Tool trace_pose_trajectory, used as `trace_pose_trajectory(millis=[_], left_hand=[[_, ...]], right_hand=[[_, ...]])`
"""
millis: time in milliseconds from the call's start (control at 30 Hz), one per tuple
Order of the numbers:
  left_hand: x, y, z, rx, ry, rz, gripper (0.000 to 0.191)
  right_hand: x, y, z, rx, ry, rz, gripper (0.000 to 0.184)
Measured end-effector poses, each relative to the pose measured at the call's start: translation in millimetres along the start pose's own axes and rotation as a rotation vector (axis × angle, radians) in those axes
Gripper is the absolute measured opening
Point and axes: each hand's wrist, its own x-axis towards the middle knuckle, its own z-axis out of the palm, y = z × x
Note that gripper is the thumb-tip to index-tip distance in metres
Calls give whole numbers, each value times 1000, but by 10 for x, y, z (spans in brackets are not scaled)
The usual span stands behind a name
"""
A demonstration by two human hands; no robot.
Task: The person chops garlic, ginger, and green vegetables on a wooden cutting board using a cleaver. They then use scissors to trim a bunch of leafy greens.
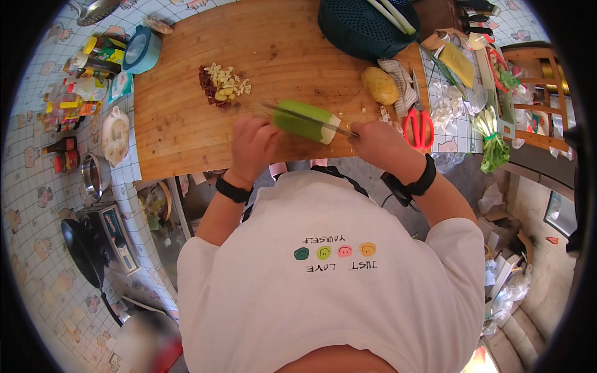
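My right hand (380, 144) grips the handle of a kitchen knife (345, 131). Its blade stretches leftward across a thick piece of green vegetable (298, 114), pale at its right end, lying on the wooden board (177, 144). Whether the edge has cut in cannot be seen. At the left end of the vegetable is my left hand (254, 147), slightly blurred, fingers curled; contact with the vegetable is unclear. Farther left, a pile of chopped garlic (226, 79) lies against dark red pieces, likely dried chili (205, 84).
A potato (380, 86), a folded cloth (399, 86) and red-handled scissors (419, 128) lie on the right. Behind them stands a dark blue colander (354, 37) with scallion stalks (392, 16). A lidded blue container (142, 50) and several bottles (77, 98) line the left.
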Motion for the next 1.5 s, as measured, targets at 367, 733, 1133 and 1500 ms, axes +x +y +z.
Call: trace_pose_trajectory(millis=[367,733,1133,1500], left_hand=[[354,59,437,1,-185,-171,55],[268,210,594,84,-149,-261,51],[262,196,555,5,-141,-183,50],[195,102,677,-27,-44,-133,49]], right_hand=[[-128,-63,188,241,197,193,23],[-89,-225,229,50,121,270,23],[-55,-417,168,18,87,333,21],[381,-206,331,9,-21,340,21]])
